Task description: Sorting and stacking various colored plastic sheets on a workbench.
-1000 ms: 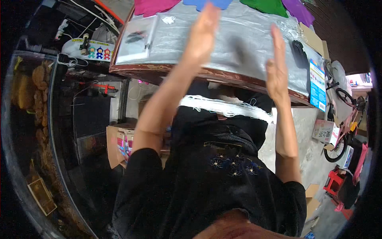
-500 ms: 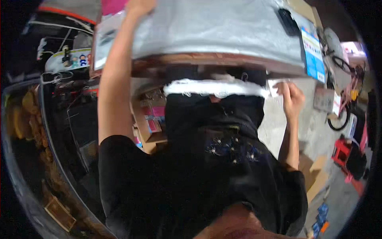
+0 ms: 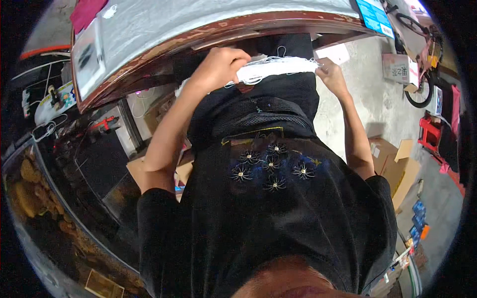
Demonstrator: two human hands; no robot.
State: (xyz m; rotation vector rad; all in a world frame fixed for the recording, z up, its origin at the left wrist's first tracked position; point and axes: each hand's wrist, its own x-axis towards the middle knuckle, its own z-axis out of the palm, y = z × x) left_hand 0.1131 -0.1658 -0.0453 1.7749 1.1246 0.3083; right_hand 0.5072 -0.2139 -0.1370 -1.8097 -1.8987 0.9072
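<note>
A long bundle of thin white cord (image 3: pixel 283 68) lies across my lap, with loose loops sticking out along its edges. My left hand (image 3: pixel 218 68) is over the left part of the bundle, its fingers curled and its thumb against the strands. At the right end, my right hand (image 3: pixel 332 78) pinches the cord between thumb and bent fingers. Beneath the bundle are my dark trousers. The bundle's left end shows past my left wrist, and the part under my left hand is hidden.
A table (image 3: pixel 218 25) with a grey cover and worn brown edge stands ahead. On it are a clear packet (image 3: pixel 89 57), a pink cloth (image 3: pixel 87 15) and a blue-and-white package (image 3: pixel 375 17). Cartons (image 3: pixel 397 67) and a red stool (image 3: pixel 430 134) are at the right.
My left hand has come back from the far left of the table to the bundle on my lap. My right hand has moved in to the bundle's right end. The whole view has shifted.
</note>
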